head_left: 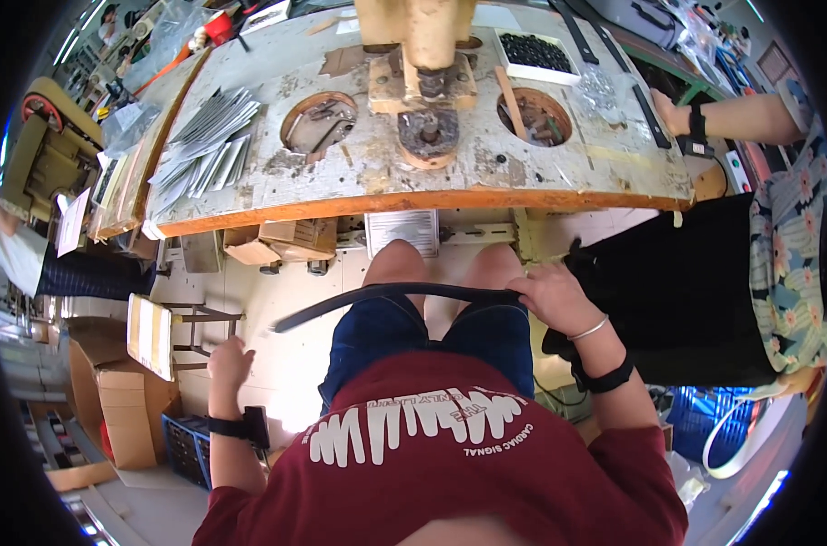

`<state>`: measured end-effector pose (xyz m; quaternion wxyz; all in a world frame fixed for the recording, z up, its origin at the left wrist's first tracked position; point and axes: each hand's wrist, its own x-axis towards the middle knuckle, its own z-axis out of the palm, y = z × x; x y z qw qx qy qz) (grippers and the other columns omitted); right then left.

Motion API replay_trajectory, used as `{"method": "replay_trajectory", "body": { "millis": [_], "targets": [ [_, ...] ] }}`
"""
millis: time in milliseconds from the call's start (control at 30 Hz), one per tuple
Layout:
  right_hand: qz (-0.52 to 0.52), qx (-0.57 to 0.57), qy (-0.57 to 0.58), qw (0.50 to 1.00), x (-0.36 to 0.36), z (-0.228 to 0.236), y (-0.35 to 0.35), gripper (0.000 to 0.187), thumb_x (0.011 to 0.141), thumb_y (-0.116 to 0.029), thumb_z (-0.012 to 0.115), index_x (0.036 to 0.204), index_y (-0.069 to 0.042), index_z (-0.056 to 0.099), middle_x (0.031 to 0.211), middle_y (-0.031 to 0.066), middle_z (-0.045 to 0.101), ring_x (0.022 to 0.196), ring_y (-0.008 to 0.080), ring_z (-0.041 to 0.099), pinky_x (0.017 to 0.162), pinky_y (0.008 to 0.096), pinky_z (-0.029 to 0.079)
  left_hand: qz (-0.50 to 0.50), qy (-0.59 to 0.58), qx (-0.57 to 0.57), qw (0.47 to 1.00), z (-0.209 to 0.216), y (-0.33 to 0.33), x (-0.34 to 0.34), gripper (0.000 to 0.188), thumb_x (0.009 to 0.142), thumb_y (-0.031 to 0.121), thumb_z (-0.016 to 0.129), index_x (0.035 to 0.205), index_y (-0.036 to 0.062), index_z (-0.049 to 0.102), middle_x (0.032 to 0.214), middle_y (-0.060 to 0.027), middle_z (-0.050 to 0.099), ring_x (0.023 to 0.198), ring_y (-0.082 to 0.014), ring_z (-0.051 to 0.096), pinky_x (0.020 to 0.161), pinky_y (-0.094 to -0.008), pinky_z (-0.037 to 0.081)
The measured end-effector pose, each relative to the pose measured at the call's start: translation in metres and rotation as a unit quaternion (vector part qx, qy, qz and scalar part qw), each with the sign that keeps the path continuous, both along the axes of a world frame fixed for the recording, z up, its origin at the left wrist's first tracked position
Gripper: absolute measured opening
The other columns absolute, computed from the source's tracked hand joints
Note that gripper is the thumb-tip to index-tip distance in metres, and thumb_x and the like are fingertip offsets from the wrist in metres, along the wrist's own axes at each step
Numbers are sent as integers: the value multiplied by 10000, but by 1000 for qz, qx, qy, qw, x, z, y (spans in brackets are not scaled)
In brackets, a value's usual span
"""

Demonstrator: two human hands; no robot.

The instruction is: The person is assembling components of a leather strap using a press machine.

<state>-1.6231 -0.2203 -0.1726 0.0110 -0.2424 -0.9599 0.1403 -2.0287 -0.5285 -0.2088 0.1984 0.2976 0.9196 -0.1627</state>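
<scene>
A long dark strap, probably a belt strip (386,292), stretches across above my thighs. My right hand (559,296) is closed round its right end, with a bangle and a black band on that wrist. The strap's other end hangs free toward the left and touches no hand. Lower left, my left hand (230,364) is held apart from the strap, its fingers curled in and nothing visible in them. Ahead on the worn worktable (277,191) stands a press machine (423,64), its round metal anvil (429,135) below the head.
Thin grey strips (213,127) lie piled at the table's left. A white tray of small black parts (536,56) sits far right, near more dark straps (650,116). A co-worker's hand (673,114) rests at the right edge. A stool (150,337) and cardboard box (122,391) stand left.
</scene>
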Motion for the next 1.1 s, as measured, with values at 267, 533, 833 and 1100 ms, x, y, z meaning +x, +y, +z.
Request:
{"method": "replay_trajectory", "body": {
  "millis": [267, 533, 833, 1100],
  "targets": [
    [193, 147, 168, 956, -71, 58, -66, 87, 648, -150, 533, 672, -99, 600, 697, 41, 542, 774, 198, 502, 830, 355, 377, -288, -635, 262, 667, 72, 190, 155, 626, 784, 269, 616, 1258, -18, 323, 1225, -197, 434, 1138, -262, 428, 954, -327, 338],
    [250, 126, 136, 950, -69, 68, -87, 117, 638, -152, 532, 688, -54, 571, 713, 52, 523, 823, 212, 495, 909, 380, 371, 87, -801, 265, 530, 85, 234, 195, 373, 896, 169, 440, 1234, 22, 382, 1026, -154, 564, 962, -232, 555, 836, -336, 442],
    [-213, -80, 372, 900, -36, 78, -42, 386, 640, 38, 617, 1007, -47, 530, 833, 103, 545, 737, 277, 548, 665, 371, 460, -8, -784, 319, 533, 81, 222, 195, 317, 923, 232, 387, 1152, 15, 419, 843, -120, 594, 696, -163, 582, 656, -265, 477],
    [-28, 133, 352, 926, -61, 62, -37, 293, 631, -104, 613, 909, -43, 544, 887, 75, 577, 717, 233, 570, 639, 317, 468, 111, -663, 444, 593, 72, 216, 197, 130, 897, 101, 432, 867, -17, 478, 733, -91, 563, 595, -144, 590, 521, -233, 497]
  ]
}}
